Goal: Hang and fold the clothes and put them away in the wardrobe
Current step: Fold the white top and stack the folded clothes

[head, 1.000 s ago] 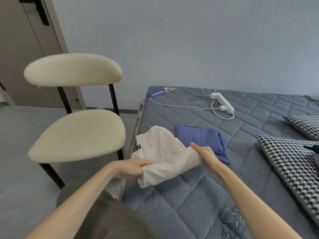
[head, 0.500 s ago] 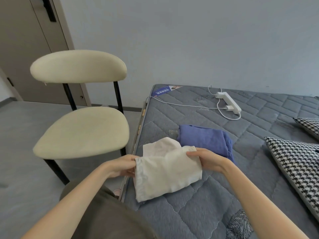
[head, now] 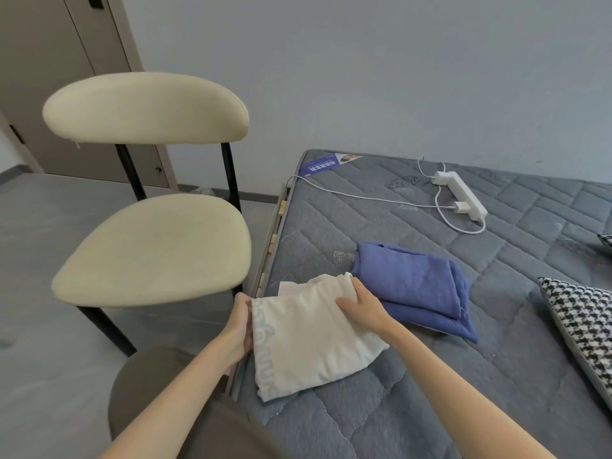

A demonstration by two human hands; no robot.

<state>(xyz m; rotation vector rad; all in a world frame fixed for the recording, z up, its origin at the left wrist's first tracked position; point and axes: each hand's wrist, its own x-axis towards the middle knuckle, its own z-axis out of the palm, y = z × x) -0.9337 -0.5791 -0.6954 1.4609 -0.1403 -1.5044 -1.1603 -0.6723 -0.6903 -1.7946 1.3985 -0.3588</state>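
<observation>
White folded garment (head: 308, 339) lies at the near left edge of the grey quilted mattress (head: 430, 402). The left hand (head: 240, 321) grips its left edge, fingers curled round the cloth. The right hand (head: 359, 303) grasps its far right corner, thumb on top. A folded blue garment (head: 414, 286) sits just beside it on the right. A cream chair (head: 155, 246) stands to the left.

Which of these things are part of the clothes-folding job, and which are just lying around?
Part of the job:
- white garment, gripped by the left hand and the right hand
- folded blue garment beside it
- mattress, the surface both garments lie on

Just lying about:
- chair
- power strip
- checked pillow
</observation>
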